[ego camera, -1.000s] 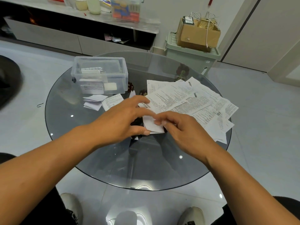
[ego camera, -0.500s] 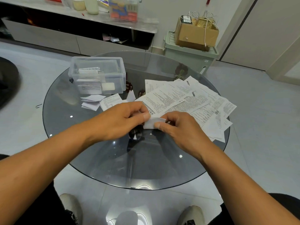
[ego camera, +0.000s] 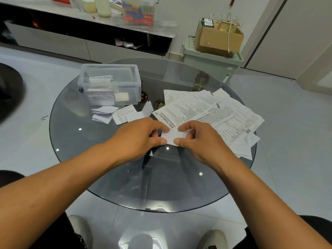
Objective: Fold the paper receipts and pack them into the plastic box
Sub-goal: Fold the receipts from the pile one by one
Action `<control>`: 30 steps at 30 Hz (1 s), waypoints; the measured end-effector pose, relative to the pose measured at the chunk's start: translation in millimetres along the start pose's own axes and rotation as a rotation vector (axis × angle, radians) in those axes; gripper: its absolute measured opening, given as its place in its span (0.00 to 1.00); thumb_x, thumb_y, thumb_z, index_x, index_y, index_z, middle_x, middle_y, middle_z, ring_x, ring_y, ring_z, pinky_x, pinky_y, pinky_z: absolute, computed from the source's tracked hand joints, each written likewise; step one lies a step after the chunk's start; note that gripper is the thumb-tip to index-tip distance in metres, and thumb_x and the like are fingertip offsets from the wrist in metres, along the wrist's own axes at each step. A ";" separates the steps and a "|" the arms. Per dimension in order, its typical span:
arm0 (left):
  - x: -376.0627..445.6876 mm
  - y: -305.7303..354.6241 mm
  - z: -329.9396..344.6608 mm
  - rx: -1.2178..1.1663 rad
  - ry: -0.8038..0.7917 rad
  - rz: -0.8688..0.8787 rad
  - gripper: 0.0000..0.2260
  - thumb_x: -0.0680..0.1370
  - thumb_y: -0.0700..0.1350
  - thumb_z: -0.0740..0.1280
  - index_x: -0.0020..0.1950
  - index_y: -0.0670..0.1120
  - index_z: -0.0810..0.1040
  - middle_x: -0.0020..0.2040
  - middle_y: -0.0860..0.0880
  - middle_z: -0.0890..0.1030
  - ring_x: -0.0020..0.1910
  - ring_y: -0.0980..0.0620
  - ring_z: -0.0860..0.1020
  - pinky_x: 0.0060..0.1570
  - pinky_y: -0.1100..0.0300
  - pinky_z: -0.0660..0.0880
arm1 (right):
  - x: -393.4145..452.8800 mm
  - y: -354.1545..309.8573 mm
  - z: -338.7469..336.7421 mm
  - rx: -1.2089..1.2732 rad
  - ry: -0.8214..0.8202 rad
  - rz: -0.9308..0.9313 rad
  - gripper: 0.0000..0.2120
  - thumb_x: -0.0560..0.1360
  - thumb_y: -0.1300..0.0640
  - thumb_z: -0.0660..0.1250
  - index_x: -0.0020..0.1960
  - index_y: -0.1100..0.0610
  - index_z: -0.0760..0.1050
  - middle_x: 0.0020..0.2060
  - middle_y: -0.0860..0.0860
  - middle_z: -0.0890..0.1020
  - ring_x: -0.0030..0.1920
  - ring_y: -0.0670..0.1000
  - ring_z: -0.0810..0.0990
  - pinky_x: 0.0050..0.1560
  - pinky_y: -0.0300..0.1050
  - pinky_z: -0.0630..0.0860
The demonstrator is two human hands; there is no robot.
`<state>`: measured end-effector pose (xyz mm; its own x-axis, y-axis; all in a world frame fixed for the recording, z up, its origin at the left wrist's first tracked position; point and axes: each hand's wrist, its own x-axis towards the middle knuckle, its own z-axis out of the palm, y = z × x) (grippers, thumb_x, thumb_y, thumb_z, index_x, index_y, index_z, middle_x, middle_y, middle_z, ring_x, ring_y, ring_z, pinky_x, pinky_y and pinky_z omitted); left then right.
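A small folded white receipt (ego camera: pixel 173 137) lies at the middle of the round glass table (ego camera: pixel 100 169). My left hand (ego camera: pixel 142 139) pinches its left edge between thumb and fingers. My right hand (ego camera: pixel 199 139) pinches its right edge the same way. A spread of several unfolded printed receipts (ego camera: pixel 212 114) covers the table to the right. The clear plastic box (ego camera: pixel 109 84) stands open at the back left with folded receipts inside. A few folded receipts (ego camera: pixel 115 114) lie on the glass in front of the box.
A low cabinet with bottles and a container (ego camera: pixel 138 11) runs along the back wall. A pale green bin (ego camera: pixel 210 60) carrying a cardboard box (ego camera: pixel 218 37) stands behind the table. My shoes (ego camera: pixel 80 229) show through and below the glass.
The receipt has been folded smaller. Both hands moved closer to its two edges and now pinch it from each side.
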<state>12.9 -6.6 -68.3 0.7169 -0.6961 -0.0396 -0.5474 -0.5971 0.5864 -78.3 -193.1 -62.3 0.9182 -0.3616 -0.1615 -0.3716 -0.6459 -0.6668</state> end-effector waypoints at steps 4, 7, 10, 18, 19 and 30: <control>-2.4 2.8 0.8 0.050 0.033 0.006 0.13 0.79 0.56 0.70 0.63 0.59 0.79 0.43 0.57 0.78 0.41 0.58 0.78 0.43 0.57 0.76 | 0.4 -4.4 -4.5 0.014 -0.031 0.031 0.14 0.70 0.51 0.81 0.51 0.49 0.79 0.45 0.45 0.81 0.46 0.47 0.80 0.48 0.47 0.77; -2.0 -0.6 1.1 0.017 0.093 0.031 0.13 0.76 0.56 0.73 0.60 0.59 0.79 0.46 0.58 0.76 0.41 0.59 0.76 0.44 0.55 0.76 | -1.8 -7.0 -4.1 -0.005 -0.027 0.016 0.14 0.69 0.53 0.82 0.46 0.51 0.77 0.45 0.46 0.81 0.46 0.47 0.79 0.46 0.46 0.76; -2.5 -6.3 0.7 0.000 0.143 0.073 0.20 0.74 0.57 0.75 0.64 0.62 0.75 0.51 0.61 0.73 0.41 0.66 0.74 0.42 0.59 0.71 | -3.9 -9.4 -0.6 0.028 -0.011 -0.016 0.14 0.70 0.55 0.81 0.48 0.48 0.76 0.45 0.46 0.81 0.46 0.47 0.80 0.47 0.47 0.77; -5.3 -4.6 -14.4 -0.158 0.200 0.032 0.15 0.78 0.49 0.73 0.63 0.61 0.77 0.38 0.58 0.77 0.36 0.61 0.76 0.37 0.68 0.67 | -5.9 -24.3 4.2 0.268 0.021 -0.197 0.09 0.80 0.55 0.70 0.58 0.44 0.78 0.39 0.47 0.85 0.42 0.46 0.84 0.50 0.52 0.81; -4.1 -8.1 -20.4 -0.166 0.232 -0.007 0.13 0.78 0.48 0.72 0.61 0.60 0.78 0.38 0.58 0.77 0.35 0.60 0.77 0.37 0.65 0.69 | -5.7 -25.4 4.4 0.262 0.039 -0.195 0.09 0.81 0.54 0.68 0.60 0.43 0.78 0.40 0.45 0.85 0.43 0.44 0.83 0.49 0.50 0.81; -9.4 -35.2 -30.4 0.376 0.403 -0.116 0.20 0.78 0.50 0.72 0.69 0.53 0.74 0.60 0.46 0.70 0.49 0.39 0.77 0.42 0.45 0.78 | 4.0 -18.9 16.9 -0.530 0.128 -0.222 0.27 0.77 0.31 0.63 0.67 0.48 0.76 0.62 0.48 0.79 0.62 0.55 0.76 0.62 0.55 0.69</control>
<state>38.6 33.1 -64.0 0.8493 -0.4543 0.2688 -0.5187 -0.8128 0.2652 -65.3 -171.0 -62.7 0.9702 -0.2367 0.0516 -0.2207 -0.9514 -0.2147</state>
